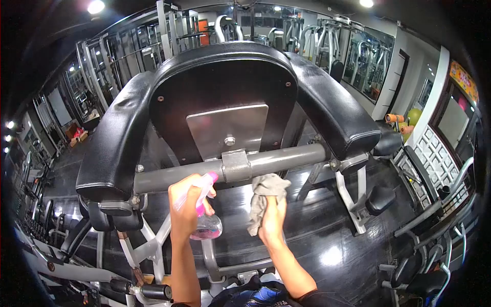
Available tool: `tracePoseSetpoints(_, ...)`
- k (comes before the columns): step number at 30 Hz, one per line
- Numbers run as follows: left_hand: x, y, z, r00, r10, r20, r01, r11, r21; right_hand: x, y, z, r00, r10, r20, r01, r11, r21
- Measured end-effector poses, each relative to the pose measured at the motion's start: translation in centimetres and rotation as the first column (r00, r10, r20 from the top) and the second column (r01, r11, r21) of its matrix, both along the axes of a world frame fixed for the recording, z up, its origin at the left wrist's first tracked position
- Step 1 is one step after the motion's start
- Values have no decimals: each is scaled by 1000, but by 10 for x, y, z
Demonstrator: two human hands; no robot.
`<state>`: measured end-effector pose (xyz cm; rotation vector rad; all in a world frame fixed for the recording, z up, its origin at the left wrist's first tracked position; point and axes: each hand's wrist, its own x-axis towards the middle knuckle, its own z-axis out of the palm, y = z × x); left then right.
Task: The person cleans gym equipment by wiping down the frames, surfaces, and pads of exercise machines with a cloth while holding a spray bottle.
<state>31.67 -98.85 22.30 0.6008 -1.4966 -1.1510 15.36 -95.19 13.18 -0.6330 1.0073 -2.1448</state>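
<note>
My left hand [185, 200] is closed round a clear spray bottle [208, 227] with a pink nozzle and some pink liquid low inside. In my right hand [272, 217] is a crumpled grey cloth [269, 187], gripped near the fingertips. Both hands are just below a grey metal crossbar [286, 157] of a gym machine. Above the bar stands a black padded backrest [225, 84], seen from behind with a metal plate [230, 128] bolted to it. Whether the cloth touches the bar I cannot tell.
Black armrest pads flank the backrest, one on the left [120, 128] and one on the right [335, 105]. Metal legs reach down to a dark, shiny floor [317, 245]. More gym machines and mirrors [371, 64] surround the area. Orange foam rollers [395, 118] show at the right.
</note>
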Motion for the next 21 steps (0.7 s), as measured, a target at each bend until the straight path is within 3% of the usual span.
tracePoseSetpoints(1,-1,-1,2,999,9,39,-10,1000,20,-5,5,5,999,-32,-12,32,999,-28)
tracePoseSetpoints(3,-2,-3,3,991,22,129,-16,999,-46,-12,16,14,964,-167,-207,155,985,-76)
tracePoseSetpoints(5,-3,-5,5,975,3,220,4,1000,-30,-27,22,32,871,-199,-450,165,980,-113)
tracePoseSetpoints(7,-2,-9,1,978,-16,209,17,1000,-6,-44,20,51,678,-172,-715,183,981,-63)
tracePoseSetpoints(8,-1,-11,-1,989,-13,147,16,1000,-18,-44,16,62,676,-176,-715,187,980,-64)
tracePoseSetpoints(10,1,-14,-3,999,10,51,-6,997,-72,-42,11,86,155,-267,-951,344,917,-201)
tracePoseSetpoints(11,2,-15,-2,999,7,48,-3,997,-73,-32,7,96,64,-205,-977,378,911,-167)
tracePoseSetpoints(13,7,-17,0,996,13,-90,-17,999,-38,-15,-8,107,-20,-139,-990,362,922,-136)
tracePoseSetpoints(16,16,-25,3,998,23,-60,-25,999,-38,9,-17,113,-122,0,-992,255,967,-31)
tracePoseSetpoints(17,19,-25,4,999,28,-26,-29,999,-23,14,-19,111,-135,-38,-990,157,986,-59)
tracePoseSetpoints(21,28,-26,5,1000,16,21,-16,1000,-17,-7,-12,120,-77,10,-997,196,981,-5)
